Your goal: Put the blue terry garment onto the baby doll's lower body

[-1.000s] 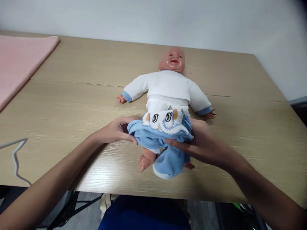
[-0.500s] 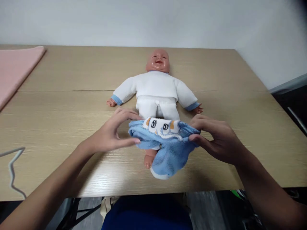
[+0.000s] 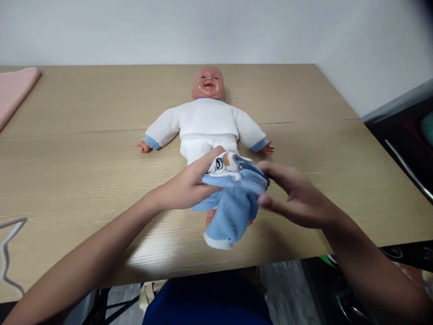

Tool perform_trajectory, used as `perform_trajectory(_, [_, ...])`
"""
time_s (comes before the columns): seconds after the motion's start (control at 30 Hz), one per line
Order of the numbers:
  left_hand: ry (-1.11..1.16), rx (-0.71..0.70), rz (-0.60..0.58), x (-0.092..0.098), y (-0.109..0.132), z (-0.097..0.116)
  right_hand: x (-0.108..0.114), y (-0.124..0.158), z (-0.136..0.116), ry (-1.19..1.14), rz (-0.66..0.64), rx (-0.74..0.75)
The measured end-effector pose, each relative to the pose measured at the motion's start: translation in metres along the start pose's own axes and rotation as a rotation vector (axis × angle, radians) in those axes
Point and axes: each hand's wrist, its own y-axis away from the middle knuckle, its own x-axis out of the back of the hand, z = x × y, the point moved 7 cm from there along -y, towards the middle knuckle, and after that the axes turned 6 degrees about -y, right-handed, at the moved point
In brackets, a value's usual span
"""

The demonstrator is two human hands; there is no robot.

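A doll (image 3: 208,117) lies on its back on the table, in white clothes with blue cuffs. Above its legs is a bunched blue fleece garment (image 3: 233,198) with a white patch, an embroidered eye and a white-edged end hanging down. My left hand (image 3: 189,183) is closed on the patch side, thumb in front and fingers behind. At the opposite edge is my right hand (image 3: 294,192), somewhat blurred, its thumb and fingers apart and the fingertips at the cloth. The garment and hands hide most of the doll's legs; part of a foot shows below.
A folded pink cloth (image 3: 16,92) lies at the table's far left. A white cable (image 3: 6,253) runs over the near left edge. Black items (image 3: 402,149) stand beyond the right edge, and a wall (image 3: 162,31) rises behind the wooden table (image 3: 84,171).
My left hand has moved right and gripped the garment over the patch, folding it narrower. My right hand's thumb and fingers have spread at its edge. The view has shifted slightly.
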Motion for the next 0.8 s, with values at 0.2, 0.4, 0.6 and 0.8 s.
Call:
perform_trajectory(0.2, [0.025, 0.053, -0.002, -0.009, -0.005, -0.004, -0.017, 0.005, 0.004, -0.145, -0.067, 0.004])
perform_trajectory(0.4, [0.247, 0.178, -0.339, -0.013, -0.001, -0.011, -0.011, 0.004, 0.038, -0.311, 0.082, -0.158])
perform_trajectory(0.6, [0.126, 0.048, -0.345, -0.009, -0.002, -0.008, -0.036, 0.001, 0.023, -0.446, -0.323, -0.307])
perform_trajectory(0.8, [0.22, 0.097, -0.263, -0.006, -0.006, -0.012, -0.042, 0.004, 0.029, -0.559, -0.217, -0.345])
